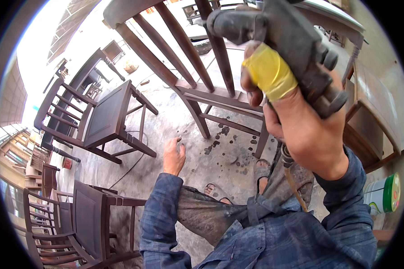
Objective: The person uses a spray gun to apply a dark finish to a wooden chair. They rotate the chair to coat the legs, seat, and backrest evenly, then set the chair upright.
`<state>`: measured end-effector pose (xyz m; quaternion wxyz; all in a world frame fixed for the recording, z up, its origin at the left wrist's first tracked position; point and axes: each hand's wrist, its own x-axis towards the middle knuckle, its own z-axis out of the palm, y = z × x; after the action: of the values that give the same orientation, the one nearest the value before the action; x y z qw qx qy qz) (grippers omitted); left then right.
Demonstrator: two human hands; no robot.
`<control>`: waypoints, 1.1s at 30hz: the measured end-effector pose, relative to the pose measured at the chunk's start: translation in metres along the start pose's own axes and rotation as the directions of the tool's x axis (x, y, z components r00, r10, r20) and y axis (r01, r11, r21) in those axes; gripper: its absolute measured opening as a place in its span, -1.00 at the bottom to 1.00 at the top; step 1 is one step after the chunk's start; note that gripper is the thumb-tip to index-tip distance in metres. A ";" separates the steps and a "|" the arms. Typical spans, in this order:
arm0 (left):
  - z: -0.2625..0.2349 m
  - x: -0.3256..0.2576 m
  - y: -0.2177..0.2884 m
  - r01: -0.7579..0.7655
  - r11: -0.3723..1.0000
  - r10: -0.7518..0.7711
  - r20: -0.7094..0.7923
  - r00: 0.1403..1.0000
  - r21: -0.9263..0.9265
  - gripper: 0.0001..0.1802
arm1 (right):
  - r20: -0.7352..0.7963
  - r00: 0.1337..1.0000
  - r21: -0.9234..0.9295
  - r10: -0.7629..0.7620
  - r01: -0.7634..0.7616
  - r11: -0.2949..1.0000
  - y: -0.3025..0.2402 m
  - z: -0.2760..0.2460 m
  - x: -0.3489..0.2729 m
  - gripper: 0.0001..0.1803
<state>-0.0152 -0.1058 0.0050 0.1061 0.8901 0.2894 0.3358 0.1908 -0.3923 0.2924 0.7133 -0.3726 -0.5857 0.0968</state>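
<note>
The right hand (307,130) grips a dull grey-black spray gun (283,42), and its forefinger wears a wrap of bright yellow tape (269,71). Just beyond that hand stands a chair (197,85) in dark reddish brown. Out past the left hand (173,157), which hangs bare, another chair (96,119) is a deeper, almost black brown; a third chair (83,222), beside the left elbow, is the same dark brown. The concrete floor (184,123) between the hands is pale grey, spotted with dark drips. Both sleeves (159,215) are faded blue with a faint check, the trousers (211,217) grimy grey. Right of the right arm sits a white bucket (384,195) with a green lid.
</note>
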 end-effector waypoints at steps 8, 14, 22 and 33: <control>-0.003 0.001 0.010 0.075 0.995 -0.072 0.048 0.996 -0.061 -0.69 | -0.027 0.998 -0.274 -0.050 0.041 0.961 0.038 0.028 0.002 -0.51; -0.004 -0.002 0.008 0.086 0.992 -0.082 0.040 0.996 -0.090 -0.69 | -0.018 1.000 -0.347 0.020 -0.025 0.938 0.061 0.034 -0.015 -0.49; -0.008 -0.002 0.013 0.093 0.991 -0.088 0.061 0.994 -0.093 -0.69 | -0.040 0.990 -0.362 0.137 -0.142 0.921 0.094 0.031 -0.056 -0.33; -0.008 -0.004 0.010 0.073 0.995 -0.070 0.045 0.997 -0.065 -0.72 | -0.036 0.976 -0.379 0.214 -0.211 0.901 0.101 0.031 -0.073 -0.36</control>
<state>-0.0190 -0.1164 0.0127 0.1535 0.8821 0.3074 0.3222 0.1712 -0.3502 0.1729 0.6106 -0.5652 -0.5516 0.0597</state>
